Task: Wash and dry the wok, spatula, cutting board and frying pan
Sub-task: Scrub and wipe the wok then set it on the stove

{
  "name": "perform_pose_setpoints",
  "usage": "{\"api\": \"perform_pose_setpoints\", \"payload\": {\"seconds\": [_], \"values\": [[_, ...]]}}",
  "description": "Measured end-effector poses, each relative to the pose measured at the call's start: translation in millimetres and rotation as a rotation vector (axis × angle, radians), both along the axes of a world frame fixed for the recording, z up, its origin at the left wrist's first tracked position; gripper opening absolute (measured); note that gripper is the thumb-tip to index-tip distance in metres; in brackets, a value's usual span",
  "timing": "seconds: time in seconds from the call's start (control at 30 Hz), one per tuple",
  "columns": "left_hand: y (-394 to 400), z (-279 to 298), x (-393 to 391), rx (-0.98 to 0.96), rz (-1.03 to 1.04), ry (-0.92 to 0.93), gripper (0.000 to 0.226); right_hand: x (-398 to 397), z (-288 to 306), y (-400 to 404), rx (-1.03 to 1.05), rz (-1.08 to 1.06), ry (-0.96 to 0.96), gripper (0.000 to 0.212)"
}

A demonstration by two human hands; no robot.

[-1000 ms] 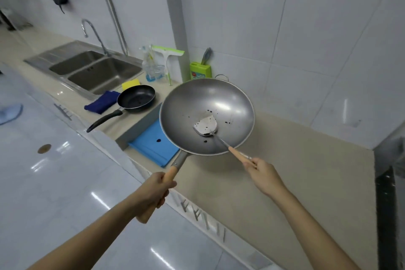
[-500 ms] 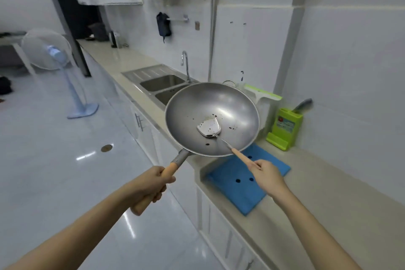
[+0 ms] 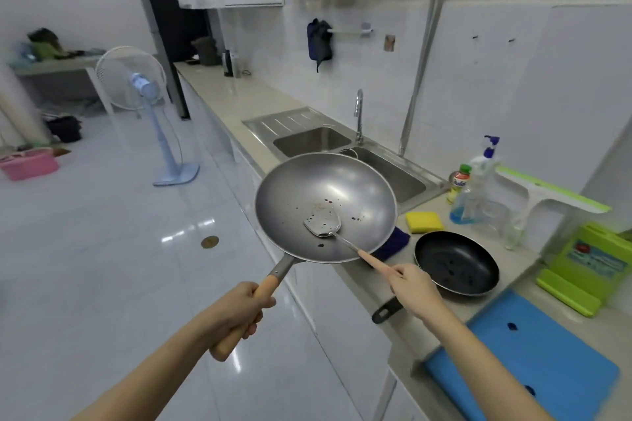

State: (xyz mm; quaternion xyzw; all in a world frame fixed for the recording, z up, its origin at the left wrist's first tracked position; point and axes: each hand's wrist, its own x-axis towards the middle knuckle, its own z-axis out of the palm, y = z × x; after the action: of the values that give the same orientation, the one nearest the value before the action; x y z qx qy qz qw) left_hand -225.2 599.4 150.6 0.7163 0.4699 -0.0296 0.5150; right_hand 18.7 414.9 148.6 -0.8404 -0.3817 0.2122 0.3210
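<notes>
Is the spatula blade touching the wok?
Touching. The head view shows the spatula blade lying flat on the wok's inner surface, no gap visible.

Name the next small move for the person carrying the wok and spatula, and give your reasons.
Probably carry the wok forward and lower it into the near sink basin. The left hand grips its handle, the right hand steadies the spatula inside, dark specks show both are unwashed, and the basin lies just beyond the wok.

Bright, even light (edges warped)
</notes>
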Motion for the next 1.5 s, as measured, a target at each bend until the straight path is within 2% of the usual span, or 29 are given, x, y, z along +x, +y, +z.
{"api": "perform_pose_setpoints", "payload": {"seconds": [0.1, 0.2, 0.33, 0.5, 0.63, 0.77, 0.9, 1.03, 1.23, 1.5], "values": [[57.3, -10.1, 33.6, 0.004, 0.035, 0.012, 0.026, 35.6, -4.6, 64.6, 0.006, 0.076, 0.026, 0.042], [109.4, -10.3, 68.2, -0.014, 0.037, 0.033, 0.025, 67.2, -9.9, 121.6, -0.012, 0.014, 0.089, 0.033], [174.1, -9.6, 111.3, -0.032, 0.009, 0.056, 0.025, 99.7, -9.6, 178.4, -0.029, -0.093, 0.151, 0.050], [253.0, -27.5, 154.3, -0.044, -0.052, 0.076, 0.026, 129.0, -22.2, 227.5, -0.058, -0.203, 0.136, 0.044], [320.6, -42.6, 186.8, -0.059, -0.169, 0.067, 0.027, 138.6, -39.1, 256.1, -0.072, -0.297, 0.138, 0.033], [379.4, -55.7, 220.5, -0.080, -0.315, 0.026, 0.028, 130.0, -50.5, 273.6, -0.001, -0.443, 0.188, 0.028], [413.1, -65.0, 244.7, -0.122, -0.419, 0.030, 0.027, 117.1, -53.3, 282.1, 0.017, -0.598, 0.202, 0.024], [434.4, -77.2, 271.1, -0.148, -0.495, 0.052, 0.028, 109.9, -57.8, 288.0, 0.017, -0.707, 0.219, 0.030], [446.1, -89.1, 305.2, -0.184, -0.539, 0.058, 0.030, 109.8, -65.4, 295.0, 0.054, -0.841, 0.211, 0.025], [465.7, -96.2, 334.1, -0.154, -0.573, 0.037, 0.025, 113.1, -62.3, 286.2, 0.313, -1.038, 0.298, 0.027]]}}
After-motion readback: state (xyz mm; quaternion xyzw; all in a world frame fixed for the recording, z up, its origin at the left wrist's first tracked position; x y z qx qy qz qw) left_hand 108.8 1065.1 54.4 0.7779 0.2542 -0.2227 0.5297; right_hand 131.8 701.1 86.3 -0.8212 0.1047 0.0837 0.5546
